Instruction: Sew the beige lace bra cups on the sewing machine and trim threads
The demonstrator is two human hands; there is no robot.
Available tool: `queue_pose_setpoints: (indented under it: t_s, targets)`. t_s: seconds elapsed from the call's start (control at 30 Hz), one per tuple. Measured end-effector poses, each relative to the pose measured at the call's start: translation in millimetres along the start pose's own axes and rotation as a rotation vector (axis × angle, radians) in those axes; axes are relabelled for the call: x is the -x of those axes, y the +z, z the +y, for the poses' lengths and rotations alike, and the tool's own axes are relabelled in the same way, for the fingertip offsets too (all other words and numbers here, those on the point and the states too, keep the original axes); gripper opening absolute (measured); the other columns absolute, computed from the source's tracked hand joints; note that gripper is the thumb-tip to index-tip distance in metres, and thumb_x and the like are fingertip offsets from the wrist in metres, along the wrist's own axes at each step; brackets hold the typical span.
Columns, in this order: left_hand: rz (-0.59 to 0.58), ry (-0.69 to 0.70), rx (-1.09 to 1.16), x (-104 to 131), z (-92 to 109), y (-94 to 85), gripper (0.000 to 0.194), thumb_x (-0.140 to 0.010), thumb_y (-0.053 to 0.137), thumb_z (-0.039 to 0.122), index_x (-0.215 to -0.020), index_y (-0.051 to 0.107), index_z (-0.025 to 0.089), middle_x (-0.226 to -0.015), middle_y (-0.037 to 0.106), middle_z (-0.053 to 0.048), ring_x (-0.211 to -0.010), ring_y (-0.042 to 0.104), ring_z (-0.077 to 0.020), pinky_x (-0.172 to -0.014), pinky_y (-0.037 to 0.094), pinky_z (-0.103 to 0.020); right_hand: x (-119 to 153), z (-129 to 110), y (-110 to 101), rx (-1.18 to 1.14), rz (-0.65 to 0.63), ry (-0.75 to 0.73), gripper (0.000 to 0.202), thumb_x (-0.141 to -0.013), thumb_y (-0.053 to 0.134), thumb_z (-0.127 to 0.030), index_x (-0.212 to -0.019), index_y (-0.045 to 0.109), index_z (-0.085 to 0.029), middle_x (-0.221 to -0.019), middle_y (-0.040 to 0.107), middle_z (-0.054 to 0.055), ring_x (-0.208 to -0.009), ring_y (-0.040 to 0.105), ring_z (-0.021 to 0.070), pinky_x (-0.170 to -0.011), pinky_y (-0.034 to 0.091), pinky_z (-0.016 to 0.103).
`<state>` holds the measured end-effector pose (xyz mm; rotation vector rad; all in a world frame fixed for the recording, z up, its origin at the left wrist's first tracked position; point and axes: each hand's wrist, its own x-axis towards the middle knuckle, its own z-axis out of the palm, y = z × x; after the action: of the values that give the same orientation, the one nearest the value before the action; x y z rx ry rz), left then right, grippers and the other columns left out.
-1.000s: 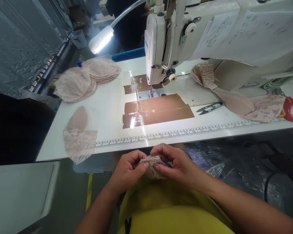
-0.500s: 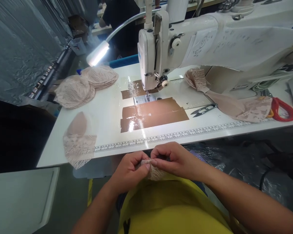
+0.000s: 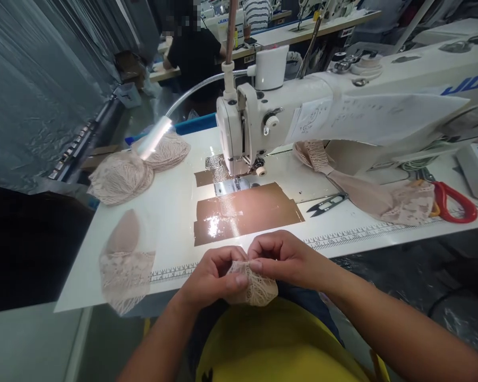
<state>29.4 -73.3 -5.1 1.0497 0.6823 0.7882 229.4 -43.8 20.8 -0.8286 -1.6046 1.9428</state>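
Observation:
A beige lace piece [image 3: 258, 289] is pinched between my two hands at the front edge of the white table [image 3: 171, 212]. My left hand [image 3: 215, 276] has its thumb and fingers closed on the left side of the lace. On the upper right part, my right hand [image 3: 284, 260] grips the same piece between thumb and fingers. Beyond the hands stands a white sewing machine [image 3: 235, 127], its needle above a metal plate [image 3: 223, 187]. Brown tape [image 3: 242, 209] covers the table just before the needle.
Left lie stacked lace cups [image 3: 121, 178] and a flat lace piece [image 3: 125, 265]. Right are thread snips [image 3: 327, 205], more lace fabric [image 3: 366, 196] and red-handled scissors [image 3: 456, 202]. A lit lamp [image 3: 155, 139] hangs over the left side. A person [image 3: 193, 58] sits beyond.
The view has tilted up, so the table and machine sit lower in the picture. More of the lace shows below my hands, which still hold it.

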Motion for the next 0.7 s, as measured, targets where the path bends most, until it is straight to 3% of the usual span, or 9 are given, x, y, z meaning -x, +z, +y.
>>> queue_pose_setpoints:
  t_s: [0.13,0.3,0.5,0.63,0.7]
  targets:
    - [-0.044,-0.020,0.053,-11.0,12.4,-4.8,0.032,-0.069,0.075,0.033,-0.073,0.048,0.016,-0.077,0.052,-0.002,-0.067,0.048,-0.0112,-0.060,0.040,-0.022,-8.2,-3.4,-9.5,0.025,0.012,-0.017,0.024,-0.082,0.062,-0.037,-0.074,0.057,-0.014,-0.067,0.050,-0.002,-0.058,0.042,0.0078,-0.052,0.034,0.020]
    - [0.002,-0.112,-0.126,-19.0,30.0,-8.5,0.027,-0.073,0.073,0.036,-0.081,0.061,0.014,-0.070,0.054,0.000,-0.062,0.048,-0.0102,-0.058,0.040,-0.022,-13.6,-16.3,-12.7,0.161,0.042,-0.052,0.022,-0.083,0.059,-0.033,-0.072,0.058,-0.014,-0.065,0.049,-0.002,-0.056,0.039,0.0070,-0.049,0.032,0.019]
    - [0.163,-0.094,-0.120,-24.9,25.3,-10.3,0.026,-0.074,0.072,0.037,-0.074,0.066,0.012,-0.066,0.057,-0.002,-0.062,0.050,-0.0110,-0.060,0.040,-0.023,-22.5,-18.9,-17.5,0.227,0.091,-0.036,0.021,-0.084,0.058,-0.033,-0.072,0.058,-0.015,-0.062,0.048,-0.003,-0.054,0.041,0.0073,-0.048,0.033,0.019]
    - [0.275,-0.150,0.079,-31.3,14.7,-7.9,0.032,-0.068,0.075,0.039,-0.067,0.057,0.013,-0.058,0.052,0.002,-0.051,0.045,-0.0077,-0.052,0.038,-0.021,-33.6,-16.4,-20.5,0.176,0.076,-0.011,0.022,-0.083,0.059,-0.034,-0.073,0.058,-0.015,-0.062,0.048,-0.003,-0.054,0.042,0.0076,-0.049,0.033,0.020]
    - [0.370,-0.180,0.098,-29.7,18.2,-14.8,0.034,-0.067,0.074,0.040,-0.064,0.052,0.014,-0.054,0.050,0.003,-0.048,0.044,-0.0077,-0.048,0.036,-0.020,-36.6,-15.3,-25.2,0.154,0.073,0.010,0.023,-0.082,0.060,-0.037,-0.076,0.060,-0.014,-0.064,0.050,-0.002,-0.057,0.045,0.0087,-0.052,0.036,0.021]
